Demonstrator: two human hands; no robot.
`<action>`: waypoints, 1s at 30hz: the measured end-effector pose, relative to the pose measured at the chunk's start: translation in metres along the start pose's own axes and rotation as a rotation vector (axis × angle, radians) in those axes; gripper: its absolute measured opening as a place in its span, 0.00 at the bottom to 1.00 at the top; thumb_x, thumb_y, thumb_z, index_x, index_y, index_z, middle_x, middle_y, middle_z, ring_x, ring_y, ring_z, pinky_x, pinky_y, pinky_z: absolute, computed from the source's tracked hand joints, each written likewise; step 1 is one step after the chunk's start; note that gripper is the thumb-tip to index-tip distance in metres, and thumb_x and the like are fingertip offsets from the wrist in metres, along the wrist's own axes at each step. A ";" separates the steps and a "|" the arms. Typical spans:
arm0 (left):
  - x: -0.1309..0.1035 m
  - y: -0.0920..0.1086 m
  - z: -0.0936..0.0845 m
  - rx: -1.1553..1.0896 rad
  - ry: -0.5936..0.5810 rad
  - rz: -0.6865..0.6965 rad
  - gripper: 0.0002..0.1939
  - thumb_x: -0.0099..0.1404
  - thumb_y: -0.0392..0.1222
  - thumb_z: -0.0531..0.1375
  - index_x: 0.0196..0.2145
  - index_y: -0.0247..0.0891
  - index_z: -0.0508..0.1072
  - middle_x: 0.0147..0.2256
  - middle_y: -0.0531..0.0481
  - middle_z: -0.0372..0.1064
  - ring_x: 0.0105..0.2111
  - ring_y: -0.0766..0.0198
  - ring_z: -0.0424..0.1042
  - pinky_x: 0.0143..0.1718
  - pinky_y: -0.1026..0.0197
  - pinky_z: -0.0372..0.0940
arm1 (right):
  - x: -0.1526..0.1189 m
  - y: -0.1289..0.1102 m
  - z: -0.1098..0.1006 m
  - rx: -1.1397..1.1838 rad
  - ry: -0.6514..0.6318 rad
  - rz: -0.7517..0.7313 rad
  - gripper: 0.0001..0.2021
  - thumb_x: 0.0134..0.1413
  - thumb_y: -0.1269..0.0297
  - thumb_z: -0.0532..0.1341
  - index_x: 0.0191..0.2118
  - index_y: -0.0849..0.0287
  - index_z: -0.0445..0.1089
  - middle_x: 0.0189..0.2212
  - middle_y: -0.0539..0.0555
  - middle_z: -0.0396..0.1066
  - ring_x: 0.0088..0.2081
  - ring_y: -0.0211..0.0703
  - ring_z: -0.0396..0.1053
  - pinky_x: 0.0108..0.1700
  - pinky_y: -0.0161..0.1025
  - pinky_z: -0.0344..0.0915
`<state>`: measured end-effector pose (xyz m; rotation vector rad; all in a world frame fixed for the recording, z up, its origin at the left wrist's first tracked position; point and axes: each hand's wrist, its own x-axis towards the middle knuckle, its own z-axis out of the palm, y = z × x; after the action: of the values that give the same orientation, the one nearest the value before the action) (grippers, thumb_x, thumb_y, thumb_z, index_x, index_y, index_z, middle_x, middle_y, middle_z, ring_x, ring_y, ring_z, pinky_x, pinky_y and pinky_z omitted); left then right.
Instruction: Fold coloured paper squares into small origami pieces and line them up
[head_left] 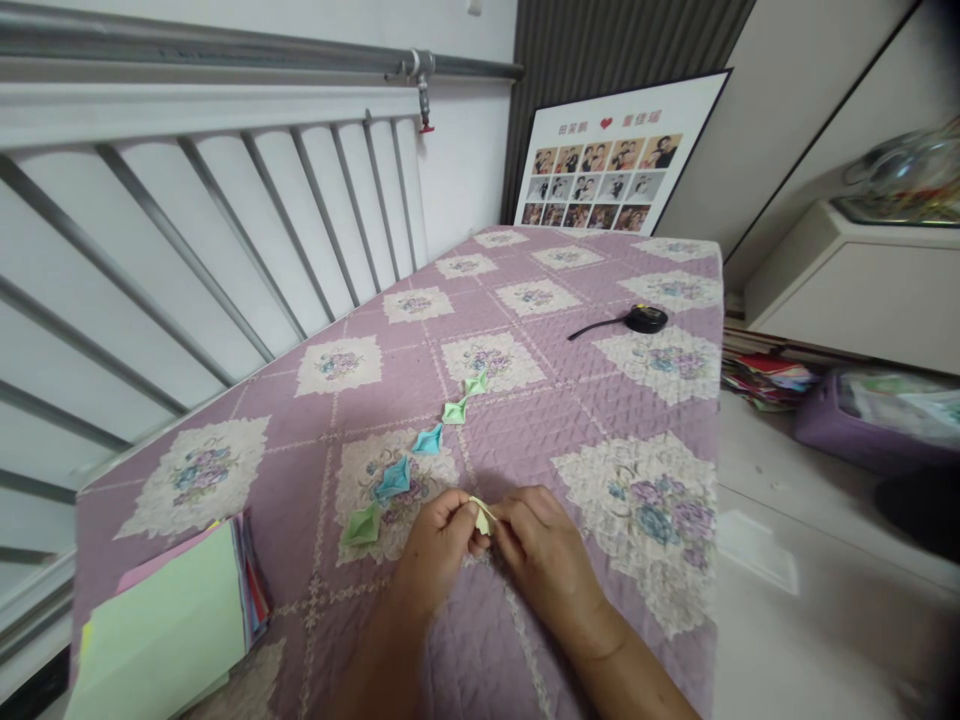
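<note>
Between my two hands is a small folded piece of pale yellow paper (482, 517). My left hand (444, 540) pinches its left side, and my right hand (541, 545) grips its right edge with the fingertips. Just beyond and to the left, a slanting row of small folded paper pieces lies on the cloth: a green one (362, 525) nearest, then a blue one (393, 479), a smaller blue one (428, 440), and two light green ones (454, 411) at the far end.
A stack of coloured paper sheets (169, 620) lies at the near left of the cloth-covered table (390, 375). A black tape measure with a strap (646, 319) sits at the far right. A white radiator (225, 230) runs along the left side.
</note>
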<state>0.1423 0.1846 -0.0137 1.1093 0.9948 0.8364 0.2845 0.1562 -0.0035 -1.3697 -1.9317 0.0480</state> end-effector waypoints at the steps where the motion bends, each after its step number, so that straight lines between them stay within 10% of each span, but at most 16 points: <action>1: 0.000 0.000 0.000 -0.004 0.008 -0.002 0.12 0.63 0.47 0.54 0.26 0.37 0.67 0.22 0.54 0.64 0.23 0.68 0.63 0.27 0.65 0.59 | 0.000 0.000 0.000 -0.003 0.001 -0.005 0.09 0.61 0.67 0.54 0.31 0.58 0.68 0.27 0.53 0.67 0.32 0.42 0.62 0.36 0.39 0.60; 30: 0.003 0.001 0.001 -0.136 0.129 -0.062 0.11 0.59 0.47 0.55 0.25 0.38 0.65 0.22 0.55 0.64 0.21 0.68 0.62 0.24 0.66 0.59 | -0.005 -0.004 0.003 -0.170 -0.099 -0.123 0.09 0.61 0.67 0.55 0.42 0.55 0.71 0.32 0.53 0.69 0.33 0.41 0.62 0.34 0.39 0.57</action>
<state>0.1442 0.1875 -0.0135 0.9140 1.0581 0.9209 0.2804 0.1522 -0.0068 -1.3765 -2.1401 -0.1131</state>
